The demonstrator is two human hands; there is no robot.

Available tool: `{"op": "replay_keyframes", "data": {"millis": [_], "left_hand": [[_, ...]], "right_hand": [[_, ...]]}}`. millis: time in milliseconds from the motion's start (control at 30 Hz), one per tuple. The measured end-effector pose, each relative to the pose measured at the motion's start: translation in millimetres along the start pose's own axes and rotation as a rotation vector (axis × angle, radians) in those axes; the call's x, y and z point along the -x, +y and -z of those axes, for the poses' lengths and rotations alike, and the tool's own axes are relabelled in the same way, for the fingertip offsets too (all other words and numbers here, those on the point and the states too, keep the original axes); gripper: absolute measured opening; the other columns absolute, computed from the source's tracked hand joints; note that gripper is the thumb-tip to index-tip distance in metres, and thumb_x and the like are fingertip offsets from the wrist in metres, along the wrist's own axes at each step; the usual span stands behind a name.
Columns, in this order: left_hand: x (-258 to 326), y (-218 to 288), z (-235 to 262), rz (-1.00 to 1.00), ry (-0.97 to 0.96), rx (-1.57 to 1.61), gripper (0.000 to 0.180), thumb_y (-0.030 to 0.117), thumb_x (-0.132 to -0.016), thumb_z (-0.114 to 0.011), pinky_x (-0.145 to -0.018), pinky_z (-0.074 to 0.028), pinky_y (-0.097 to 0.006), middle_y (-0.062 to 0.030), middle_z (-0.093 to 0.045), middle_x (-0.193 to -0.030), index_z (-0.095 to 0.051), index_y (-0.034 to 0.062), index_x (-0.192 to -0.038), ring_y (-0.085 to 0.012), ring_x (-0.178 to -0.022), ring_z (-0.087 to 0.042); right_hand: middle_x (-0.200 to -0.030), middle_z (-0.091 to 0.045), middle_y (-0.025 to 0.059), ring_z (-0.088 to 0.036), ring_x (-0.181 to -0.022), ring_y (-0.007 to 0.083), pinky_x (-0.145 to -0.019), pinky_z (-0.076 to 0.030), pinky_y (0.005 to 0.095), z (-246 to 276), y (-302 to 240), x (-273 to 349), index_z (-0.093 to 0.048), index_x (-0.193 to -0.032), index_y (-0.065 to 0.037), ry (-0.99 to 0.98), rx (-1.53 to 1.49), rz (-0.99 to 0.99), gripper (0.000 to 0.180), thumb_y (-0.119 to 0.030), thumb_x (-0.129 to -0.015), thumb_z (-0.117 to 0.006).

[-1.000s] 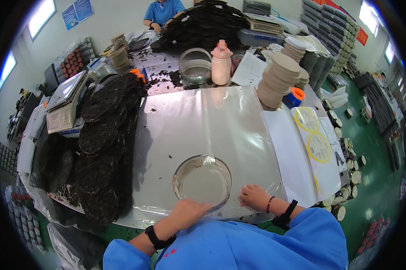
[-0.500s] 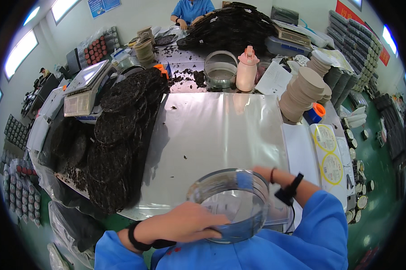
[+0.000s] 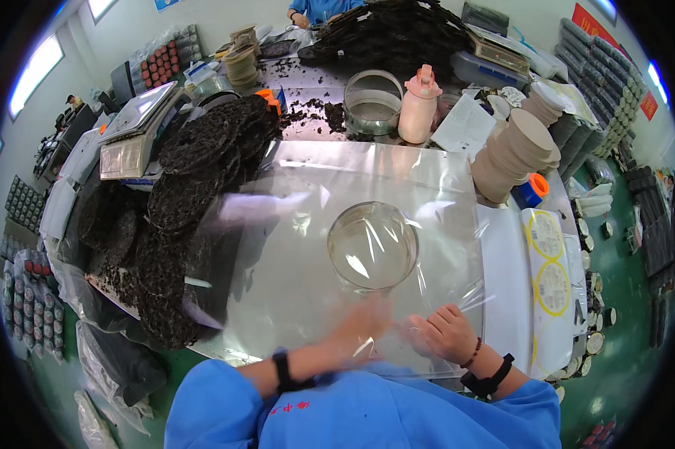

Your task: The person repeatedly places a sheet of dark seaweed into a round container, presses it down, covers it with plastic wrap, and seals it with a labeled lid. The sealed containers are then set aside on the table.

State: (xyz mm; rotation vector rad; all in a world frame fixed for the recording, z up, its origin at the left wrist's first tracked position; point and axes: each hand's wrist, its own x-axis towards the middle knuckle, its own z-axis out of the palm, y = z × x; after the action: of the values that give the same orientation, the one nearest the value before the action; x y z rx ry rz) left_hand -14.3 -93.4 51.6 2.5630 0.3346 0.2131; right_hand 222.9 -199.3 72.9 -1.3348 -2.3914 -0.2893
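Pressing both hands on a clear plastic sheet [image 3: 307, 247] at the counter's [image 3: 513, 299] near edge: left hand [image 3: 363, 322] blurred, grip unclear; right hand [image 3: 446, 334] curled on the sheet. Our glass dish [image 3: 372, 245] sits mid-counter.

A long table [image 3: 517, 247] runs away from the viewer, its top pale and glossy under bright daylight. The floor [image 3: 614, 269] is green, seen on the right and at the lower left. 2 bright windows [image 3: 42, 71] glow along the left wall, and another strip of light shows at the far right. The far wall [image 3: 218, 15] is pale with a blue poster; a red banner [image 3: 591, 22] hangs at the upper right. Stacked grey trays [image 3: 610, 90] line the right side.
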Motion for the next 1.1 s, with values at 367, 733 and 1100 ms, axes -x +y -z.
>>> {"op": "replay_keyframes", "data": {"millis": [367, 733, 1100], "left_hand": [[81.9, -10.9, 7.0, 0.193, 0.071, 0.008, 0.040, 0.026, -0.092, -0.058, -0.106, -0.036, -0.048, -0.0188, -0.044, -0.141, -0.057, 0.0080, -0.128, -0.0377, -0.133, -0.039], [42.1, -222.0, 278.6, 0.686, 0.648, -0.905, 0.061, 0.038, -0.083, -0.066, -0.106, -0.034, -0.046, -0.0180, -0.046, -0.138, -0.050, 0.0052, -0.132, -0.0334, -0.130, -0.041], [34.7, -278.0, 289.9, 0.581, 0.406, -1.106, 0.038, 0.018, -0.087, -0.056, -0.075, -0.053, -0.043, -0.0132, -0.062, -0.097, -0.053, 0.0038, -0.122, -0.0333, -0.085, -0.063]], "right_hand": [[-0.112, -0.061, 0.0154, -0.058, -0.103, 0.0317, -0.092, -0.046, 0.0389, 61.3, 190.5, -81.2, -0.060, -0.113, 0.000, 0.035, -0.187, -0.372, 0.026, -0.011, -0.090, -0.054], [-0.096, -0.064, 0.0111, -0.061, -0.092, 0.0334, -0.078, -0.051, 0.0434, 94.2, 376.2, -39.5, -0.059, -0.095, -0.009, 0.024, 0.665, -0.660, 0.013, -0.022, -0.089, -0.058], [-0.095, -0.068, 0.0144, -0.066, -0.082, 0.0308, -0.067, -0.054, 0.0393, 120.7, 297.8, -90.0, -0.065, -0.108, -0.013, -0.126, 0.910, -0.759, 0.024, -0.010, -0.088, -0.052]]}}
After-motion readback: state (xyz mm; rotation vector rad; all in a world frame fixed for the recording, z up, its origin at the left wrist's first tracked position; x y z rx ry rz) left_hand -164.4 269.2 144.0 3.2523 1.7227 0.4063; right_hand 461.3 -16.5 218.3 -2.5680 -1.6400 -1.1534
